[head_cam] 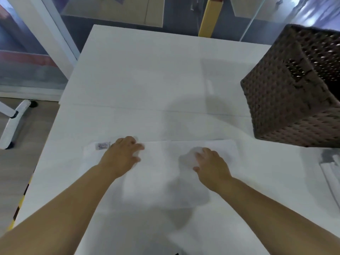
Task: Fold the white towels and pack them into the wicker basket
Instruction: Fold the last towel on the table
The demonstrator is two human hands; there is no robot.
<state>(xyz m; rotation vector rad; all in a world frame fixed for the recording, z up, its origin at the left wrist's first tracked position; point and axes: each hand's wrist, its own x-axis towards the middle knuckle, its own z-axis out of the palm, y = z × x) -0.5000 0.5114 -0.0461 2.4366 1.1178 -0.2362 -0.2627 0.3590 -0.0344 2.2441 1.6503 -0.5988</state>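
A white towel (161,155) lies flat on the white table (147,70) in front of me, its small label (102,145) at the far left corner. My left hand (121,155) rests palm down on the towel's left part, just right of the label, fingers spread. My right hand (209,164) rests palm down on the towel's right part with its fingers extended. Neither hand grips the cloth. The dark brown wicker basket (294,89) stands on the table at the far right, beyond my right hand.
More white cloth (331,168) lies at the table's right edge below the basket. A white chair base (12,122) stands on the floor to the left. Glass panels and a yellow post (209,19) rise behind the table.
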